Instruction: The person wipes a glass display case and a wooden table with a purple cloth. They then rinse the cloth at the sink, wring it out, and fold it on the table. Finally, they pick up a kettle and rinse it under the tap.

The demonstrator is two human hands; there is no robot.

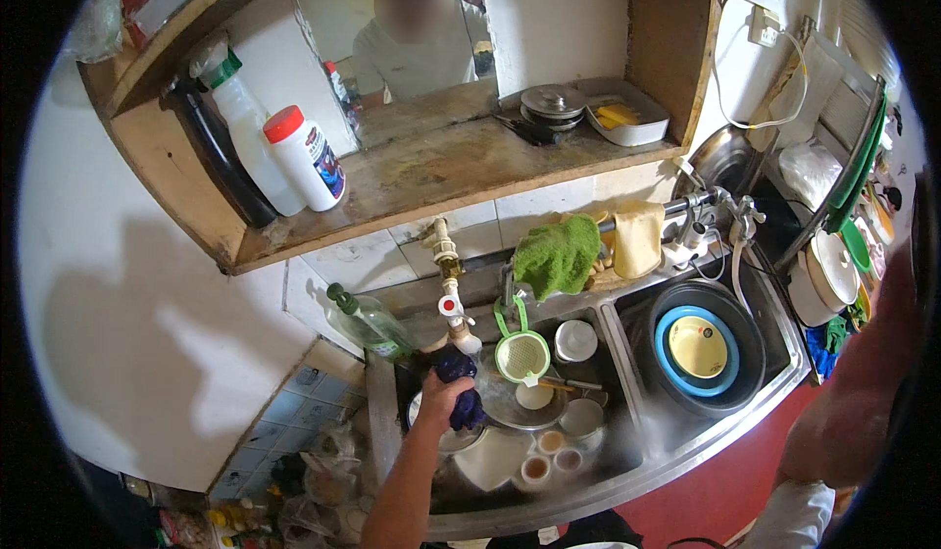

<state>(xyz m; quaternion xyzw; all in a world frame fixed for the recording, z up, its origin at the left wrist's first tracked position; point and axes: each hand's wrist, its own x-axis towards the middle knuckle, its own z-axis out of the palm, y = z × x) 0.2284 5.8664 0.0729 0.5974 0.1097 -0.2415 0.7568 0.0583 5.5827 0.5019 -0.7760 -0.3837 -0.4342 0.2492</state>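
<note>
My left hand (443, 398) is closed round a bunched dark purple cloth (467, 410) over the left basin of the steel sink. Just above it is a white tap (448, 306) with a red mark. A green-tinted bottle (377, 328) stands left of the tap. Below and beside the hand, the basin holds a pan (518, 410), a square white dish (493, 459), several small cups (535, 468) and white bowls (582, 418). My right arm (851, 402) is raised at the right edge, blurred; its hand is out of view.
A green strainer (521, 356) hangs over the basin. A green cloth (557, 255) and a yellow cloth (638, 238) drape over a pipe. The right basin holds a black tub (676, 397) with nested bowls. A wooden shelf (431, 181) with bottles overhangs the sink.
</note>
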